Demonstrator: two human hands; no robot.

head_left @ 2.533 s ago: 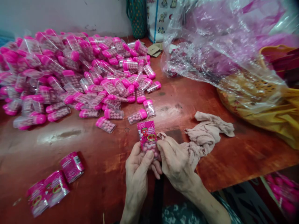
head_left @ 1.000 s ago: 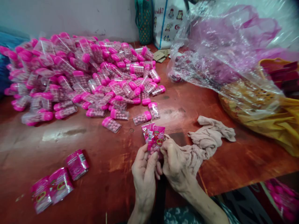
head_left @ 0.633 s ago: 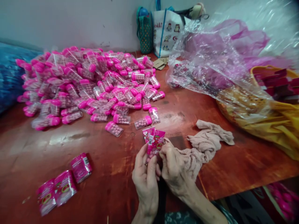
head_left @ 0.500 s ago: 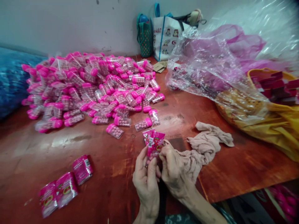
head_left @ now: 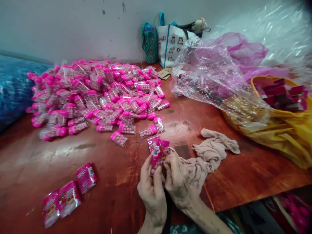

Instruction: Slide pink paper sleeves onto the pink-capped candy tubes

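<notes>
My left hand [head_left: 153, 191] is closed around a small clear candy container [head_left: 154, 169] with pale pink balls showing. A pink printed sleeve [head_left: 161, 147] with a barcode sits over its upper part and stands up above the fingers. My right hand [head_left: 179, 182] pinches the sleeve's right side; the fingertips are partly hidden. A crumpled beige cloth [head_left: 212, 151] lies just beyond the right hand. To the left rest three pink wrapped packs [head_left: 69, 198]. Ahead is a large heap of pink-capped candy containers [head_left: 97, 87], with a few loose ones near my hands.
A blue plastic bag [head_left: 17, 87] borders the heap. Against the wall stand a green dotted pouch [head_left: 149, 45] and a white tote bag [head_left: 173, 42]. Clear film [head_left: 207, 78] overlaps a yellow basket [head_left: 275, 78] holding dark pink pieces. The red-brown table's edge [head_left: 263, 200] runs at lower right.
The view has tilted slightly, so the heap and bags appear a little lower. Both hands keep nearly the same grip on the container and sleeve.
</notes>
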